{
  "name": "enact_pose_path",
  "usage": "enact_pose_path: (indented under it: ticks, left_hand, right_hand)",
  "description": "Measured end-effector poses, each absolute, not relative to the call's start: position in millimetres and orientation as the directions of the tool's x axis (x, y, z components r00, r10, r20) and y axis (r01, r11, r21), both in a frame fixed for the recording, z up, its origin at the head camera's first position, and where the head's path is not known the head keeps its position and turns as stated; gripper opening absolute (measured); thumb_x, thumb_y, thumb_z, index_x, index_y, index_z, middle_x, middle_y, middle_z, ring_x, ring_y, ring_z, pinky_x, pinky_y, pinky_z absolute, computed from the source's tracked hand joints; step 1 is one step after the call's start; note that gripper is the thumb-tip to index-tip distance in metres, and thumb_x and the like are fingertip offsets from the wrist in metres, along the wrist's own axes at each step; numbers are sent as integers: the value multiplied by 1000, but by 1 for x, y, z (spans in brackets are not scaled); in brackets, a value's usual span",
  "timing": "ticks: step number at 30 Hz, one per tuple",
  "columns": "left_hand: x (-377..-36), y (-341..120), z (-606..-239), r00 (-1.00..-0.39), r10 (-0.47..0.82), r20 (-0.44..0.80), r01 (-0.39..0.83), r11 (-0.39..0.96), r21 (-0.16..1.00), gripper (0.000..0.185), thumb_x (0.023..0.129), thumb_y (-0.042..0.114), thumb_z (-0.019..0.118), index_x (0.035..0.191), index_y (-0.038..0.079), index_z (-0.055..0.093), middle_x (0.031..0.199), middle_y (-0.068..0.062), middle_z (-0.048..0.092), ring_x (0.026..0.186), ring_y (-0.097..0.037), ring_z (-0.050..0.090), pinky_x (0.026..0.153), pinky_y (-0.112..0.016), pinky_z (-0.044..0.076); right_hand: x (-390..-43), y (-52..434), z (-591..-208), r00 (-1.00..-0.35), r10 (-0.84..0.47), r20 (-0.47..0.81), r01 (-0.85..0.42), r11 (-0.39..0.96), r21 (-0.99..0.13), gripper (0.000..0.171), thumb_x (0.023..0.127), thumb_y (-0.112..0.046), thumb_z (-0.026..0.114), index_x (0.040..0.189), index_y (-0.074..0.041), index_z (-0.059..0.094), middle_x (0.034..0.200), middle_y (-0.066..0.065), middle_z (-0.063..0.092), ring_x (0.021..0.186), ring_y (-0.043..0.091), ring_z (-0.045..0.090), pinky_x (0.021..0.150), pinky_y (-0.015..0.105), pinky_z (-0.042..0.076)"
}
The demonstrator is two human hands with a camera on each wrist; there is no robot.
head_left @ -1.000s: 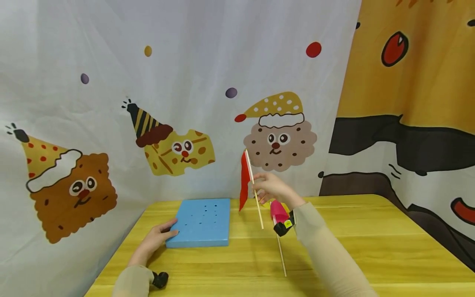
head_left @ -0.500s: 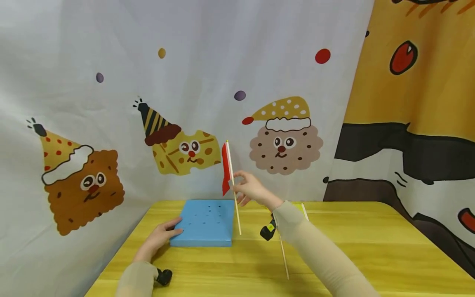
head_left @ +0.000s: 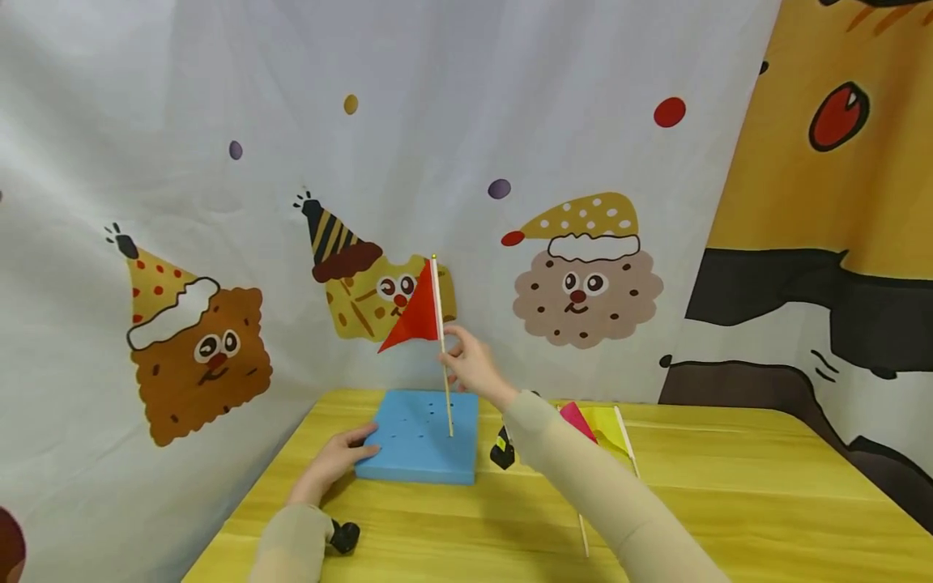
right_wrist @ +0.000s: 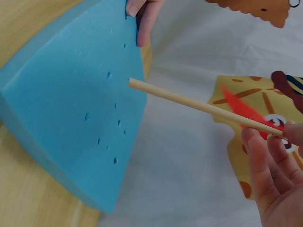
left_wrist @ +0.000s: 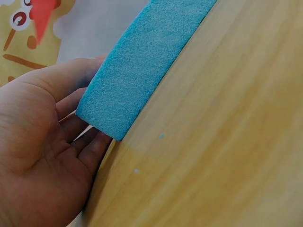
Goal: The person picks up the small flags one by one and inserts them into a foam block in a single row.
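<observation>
Moved left over porous blue foam block (head_left: 423, 437), red triangular flag (head_left: 415, 317) on wooden stick, pinched by right hand (head_left: 472, 366), left hand (head_left: 337, 461) flat-fingered against block's near-left corner

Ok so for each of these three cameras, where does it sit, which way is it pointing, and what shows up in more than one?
Head: worn on the head, facing forward and down at the table; shows both sleeved arms, left hand, right hand.
Left wrist: beside the left hand, looking along the foam block edge; shows palm and fingers.
Right wrist: behind the right hand, facing the block top; shows fingers pinching the flag stick.
Shared: the blue block appears in all three.
</observation>
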State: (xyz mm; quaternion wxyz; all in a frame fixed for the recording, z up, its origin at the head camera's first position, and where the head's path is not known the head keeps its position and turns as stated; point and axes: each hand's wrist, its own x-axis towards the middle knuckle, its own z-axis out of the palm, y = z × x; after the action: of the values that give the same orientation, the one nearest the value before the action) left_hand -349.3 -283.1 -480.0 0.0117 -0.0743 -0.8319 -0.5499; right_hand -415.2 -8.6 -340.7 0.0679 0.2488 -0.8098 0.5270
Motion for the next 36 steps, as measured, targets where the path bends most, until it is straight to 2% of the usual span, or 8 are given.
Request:
enact_pose_path:
  ticks: [6, 15, 25, 36]
  left_hand:
    - [-351, -280, -481, -988, 114, 102, 138, 369, 919, 57, 92, 19, 69, 142, 1, 49, 149, -20, 39, 138, -40, 31, 108, -53, 33]
    - [-351, -281, -489, -987, 114, 110, 143, 341, 929, 57, 91, 17, 70, 141, 0, 49, 148, -20, 40, 138, -40, 32, 108, -52, 33]
    - [-353, -283, -483, -987, 101, 127, 156, 366, 917, 55, 91, 17, 69, 140, 1, 51, 148, -20, 40, 138, -39, 32, 109, -51, 32]
    - [-354, -283, -480, -987, 70, 145, 161, 373, 914, 52, 90, 14, 71, 137, -2, 54, 145, -23, 43, 137, -39, 34, 109, -51, 31]
  right_hand:
    - [-427, -27, -350, -874, -294, 387, -473, 333, -816, 45, 95, -12, 64, 136, -21, 49, 84, 8, 62, 66, 40, 66, 42, 36, 53]
    - [-432, -48, -368, -870, -260, 418, -487, 328, -810, 44, 97, -14, 62, 137, -23, 46, 91, 6, 60, 59, 19, 63, 49, 38, 55]
    - [-440, -70, -379, -842, -246, 481, -537, 301, -788, 50, 96, -8, 61, 139, -24, 42, 89, 6, 60, 59, 18, 63, 52, 33, 56]
    - [-445, -88, -383, -829, -260, 495, -559, 350, -752, 54, 97, -11, 60, 143, -26, 36, 87, 5, 60, 59, 16, 62, 53, 28, 55]
